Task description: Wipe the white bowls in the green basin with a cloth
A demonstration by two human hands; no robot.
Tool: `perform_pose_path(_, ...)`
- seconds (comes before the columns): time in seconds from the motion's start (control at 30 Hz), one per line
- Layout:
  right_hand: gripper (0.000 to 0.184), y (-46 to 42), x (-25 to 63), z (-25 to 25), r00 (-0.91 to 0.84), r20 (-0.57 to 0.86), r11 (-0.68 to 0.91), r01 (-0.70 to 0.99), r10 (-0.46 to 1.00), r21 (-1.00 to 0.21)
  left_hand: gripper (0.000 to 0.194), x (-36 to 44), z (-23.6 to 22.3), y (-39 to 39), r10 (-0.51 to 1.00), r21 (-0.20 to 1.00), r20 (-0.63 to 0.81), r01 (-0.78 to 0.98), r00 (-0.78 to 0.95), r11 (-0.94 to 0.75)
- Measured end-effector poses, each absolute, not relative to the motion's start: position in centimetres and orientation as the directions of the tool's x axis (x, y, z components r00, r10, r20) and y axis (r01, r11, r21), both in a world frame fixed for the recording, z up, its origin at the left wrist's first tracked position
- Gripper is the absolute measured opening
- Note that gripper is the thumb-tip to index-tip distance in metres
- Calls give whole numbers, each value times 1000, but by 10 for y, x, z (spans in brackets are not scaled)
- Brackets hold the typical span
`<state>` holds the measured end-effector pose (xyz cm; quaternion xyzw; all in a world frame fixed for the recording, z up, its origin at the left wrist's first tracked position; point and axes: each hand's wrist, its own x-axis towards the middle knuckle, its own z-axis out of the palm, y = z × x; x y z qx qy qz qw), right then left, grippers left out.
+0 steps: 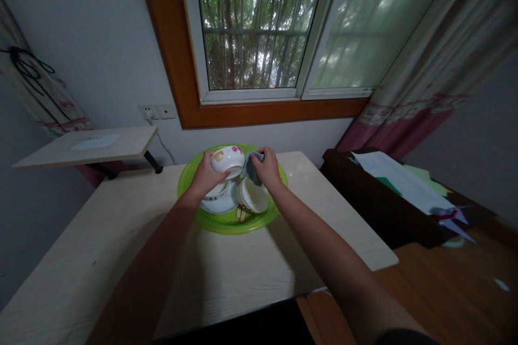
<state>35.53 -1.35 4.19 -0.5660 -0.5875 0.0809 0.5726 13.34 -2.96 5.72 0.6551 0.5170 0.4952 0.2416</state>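
My left hand (pixel 206 175) grips a white bowl (pixel 230 157) with a pink flower and a yellow patch, tilted above a green basin (pixel 226 225). Pinched in my right hand (pixel 267 167) is a grey cloth (pixel 253 168), close beside the bowl's right side. Below my hands, inside the basin, another white bowl (pixel 256 197) lies tipped on its side. A white dish (pixel 220 205) sits to its left, partly hidden by my left hand. Two short wooden pieces (pixel 240 214), perhaps chopstick ends, show at the front of the basin.
The basin stands on a pale wooden table (pixel 162 259). A raised shelf (pixel 93 145) is at the left, near a wall socket (pixel 157 112) with a cable. To the right, a dark cabinet (pixel 372 210) bears papers (pixel 404 180). A window (pixel 259 27) is behind the table.
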Motion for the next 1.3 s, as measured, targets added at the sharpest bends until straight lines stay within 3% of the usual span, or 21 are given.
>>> perform_pose_path(0.17, 14, -15, 356, 42, 309, 502, 262, 575, 808, -776, 69, 135, 59, -32, 913, 748, 409, 570, 7, -340)
perform_pose_path(0.5, 5, -13, 357, 34, 243, 545, 256, 684, 802, -683, 71, 134, 61, -34, 903, 709, 429, 618, 3, -339)
perform_pose_path(0.6, 15, -11, 356, 30, 225, 507, 234, 686, 832, -689, 70, 134, 59, -33, 899, 709, 438, 610, 13, -354)
perform_pose_path(0.77, 47, -7, 354, 24, 252, 507, 230, 669, 824, -707, 70, 134, 57, -31, 898, 715, 439, 601, 13, -358)
perform_pose_path(0.93, 56, -7, 355, 25, 227, 403, 175, 641, 887, -747, 70, 135, 58, -31, 901, 710, 435, 609, 15, -353)
perform_pose_path(1.03, 45, -11, 356, 28, 224, 344, 112, 669, 912, -734, 70, 135, 58, -32, 902, 710, 431, 612, 15, -350)
perform_pose_path(1.17, 10, -16, 357, 32, 195, 318, 73, 742, 928, -667, 70, 135, 56, -30, 901, 703, 434, 621, 12, -347)
perform_pose_path(1.3, 11, -17, 355, 37, 233, 402, 118, 725, 885, -679, 72, 135, 54, -29, 899, 699, 437, 626, 8, -346)
